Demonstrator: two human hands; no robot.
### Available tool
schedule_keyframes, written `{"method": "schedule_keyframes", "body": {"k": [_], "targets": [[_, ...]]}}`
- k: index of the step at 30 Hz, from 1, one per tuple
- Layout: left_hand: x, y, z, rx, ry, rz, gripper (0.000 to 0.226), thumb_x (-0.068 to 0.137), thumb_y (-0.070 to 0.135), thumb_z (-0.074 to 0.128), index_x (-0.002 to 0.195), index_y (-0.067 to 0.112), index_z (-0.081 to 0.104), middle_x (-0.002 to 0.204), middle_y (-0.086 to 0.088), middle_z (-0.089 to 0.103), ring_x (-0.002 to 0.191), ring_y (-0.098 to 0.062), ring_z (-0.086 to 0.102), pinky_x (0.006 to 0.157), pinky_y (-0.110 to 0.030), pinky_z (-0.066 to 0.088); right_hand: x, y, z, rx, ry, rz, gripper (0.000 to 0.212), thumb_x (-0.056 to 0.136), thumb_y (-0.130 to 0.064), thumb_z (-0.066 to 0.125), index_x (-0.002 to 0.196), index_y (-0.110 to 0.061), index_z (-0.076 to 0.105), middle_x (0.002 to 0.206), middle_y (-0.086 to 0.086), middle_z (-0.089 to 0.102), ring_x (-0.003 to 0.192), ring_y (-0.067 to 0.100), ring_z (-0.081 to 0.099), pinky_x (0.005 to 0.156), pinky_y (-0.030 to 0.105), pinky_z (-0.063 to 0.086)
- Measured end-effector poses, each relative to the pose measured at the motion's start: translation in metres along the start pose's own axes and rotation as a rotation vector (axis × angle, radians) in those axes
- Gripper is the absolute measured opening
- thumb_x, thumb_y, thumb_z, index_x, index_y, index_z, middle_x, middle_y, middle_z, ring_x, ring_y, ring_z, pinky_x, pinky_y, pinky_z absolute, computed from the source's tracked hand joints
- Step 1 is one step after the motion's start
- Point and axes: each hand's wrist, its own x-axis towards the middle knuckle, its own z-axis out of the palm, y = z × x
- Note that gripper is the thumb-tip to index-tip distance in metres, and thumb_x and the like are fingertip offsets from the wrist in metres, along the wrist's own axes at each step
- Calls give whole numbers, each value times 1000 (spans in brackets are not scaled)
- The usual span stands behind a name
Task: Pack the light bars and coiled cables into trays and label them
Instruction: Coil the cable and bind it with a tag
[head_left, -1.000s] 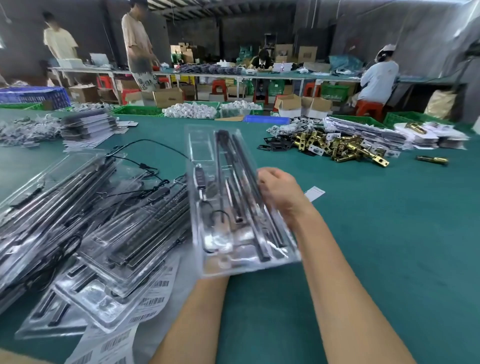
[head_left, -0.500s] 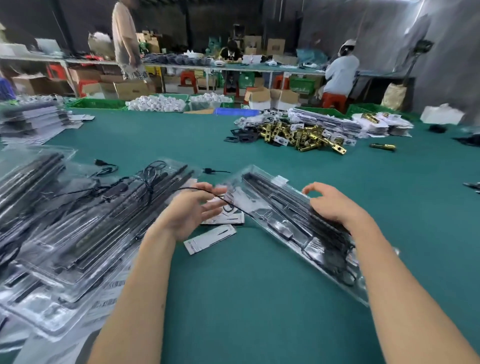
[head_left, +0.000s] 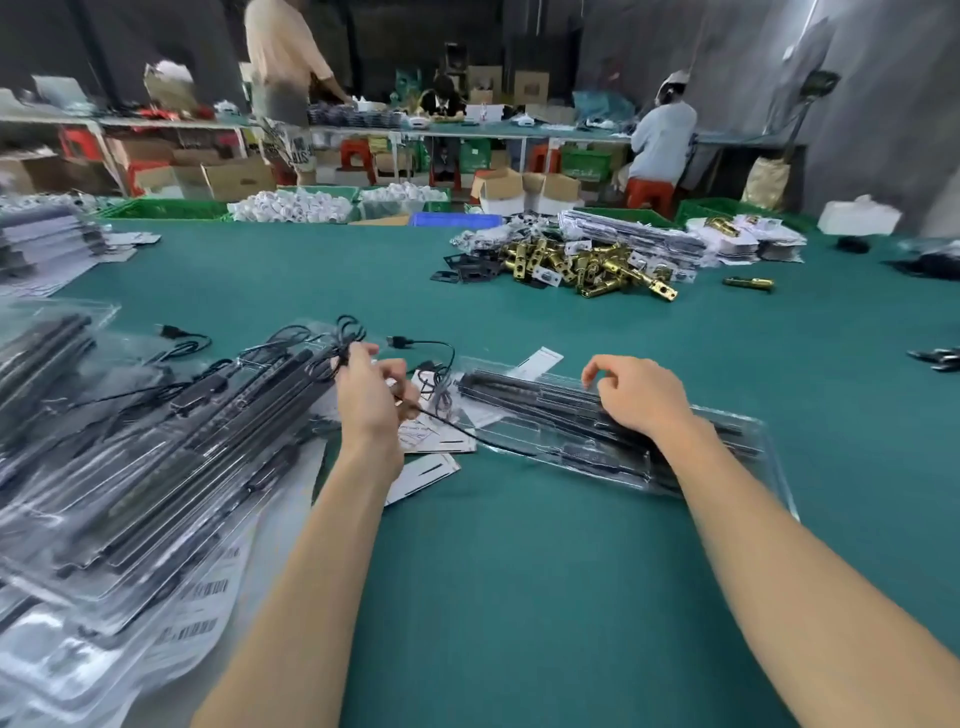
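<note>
Teal table (head_left: 519, 597), black light bars (head_left: 545, 397) in clear tray (head_left: 748, 436), white barcode labels (head_left: 205, 592), brass-gold hardware (head_left: 597, 267).

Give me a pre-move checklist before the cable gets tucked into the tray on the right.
1. Tray flat on the green table: ok.
2. Right hand steadying the tray, resting on the light bars: ok.
3. Left hand has a grip on the black cable: ok.
4. Cable coiled for packing: not ok, it trails loose.
5. Cable compartment free: cannot tell, blurred.
6. Label on this tray: cannot tell.
</note>
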Motion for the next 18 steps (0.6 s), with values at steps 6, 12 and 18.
{"method": "schedule_keyframes", "body": {"k": [6,12,18], "targets": [[-9,-11,6,234,-261,62,20,108,27,29,102,19,47,57,10,45,40,-9,30,39,-21,28,-4,-16,10,141,61,80,35,94,-14,42,90,-35,69,90,-6,69,81,18,59,73,32,49],[-19,-25,18,422,-414,83,27,109,28,31,97,20,53,58,9,49,42,-8,33,38,-18,26,-22,-70,12,713,241,-12,13,95,-27,57,98,-30,69,99,-11,70,85,8,63,77,26,47],[-23,-30,10,947,-619,245,27,102,21,39,84,18,59,72,7,62,67,-18,53,64,-35,42,-30,-122,-8,900,-155,-135,24,91,-48,66,101,-27,73,99,-5,73,85,11,66,82,31,56]]}}
